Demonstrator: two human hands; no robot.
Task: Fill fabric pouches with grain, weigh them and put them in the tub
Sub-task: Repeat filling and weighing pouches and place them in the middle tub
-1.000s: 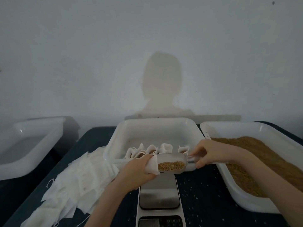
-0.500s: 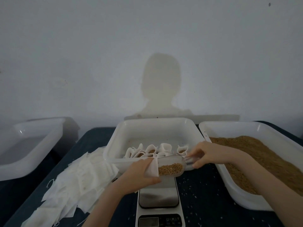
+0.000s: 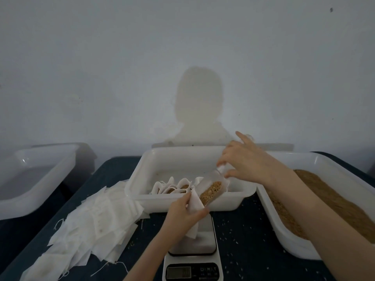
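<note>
Head view shows your left hand (image 3: 183,210) low in the middle, thumb and fingers curled round a white fabric pouch (image 3: 194,203) and pinching its mouth open just above the scale (image 3: 192,248). The pouch hangs from your grip over the steel plate of the scale; whether its lower edge touches the plate you cannot tell from here.

Your right hand (image 3: 246,161) is raised over the middle tub (image 3: 140,179), with thumb and bent fingers pinching the handle of a clear scoop (image 3: 211,188) while one finger sticks out straight toward the wall. The scoop slopes steeply down to the left, its handle high and its open end reaching into the mouth of the pouch. Brown grain (image 3: 210,192) lies along the lower part of the scoop.

Inside the middle tub, along its near wall, sit several filled pouches (image 3: 174,186) with their tops open, some showing grain. To your right a larger tub (image 3: 284,236) holds a heap of grain, and your right forearm crosses over it. On your left a loose pile of flat empty pouches (image 3: 91,224) lies on the dark table (image 3: 253,240), touching the middle tub's corner. Further left stands another white tub (image 3: 36,179), well apart from the rest. Stray grains dot the table around the scale. The scale's display is too dim to read.
</note>
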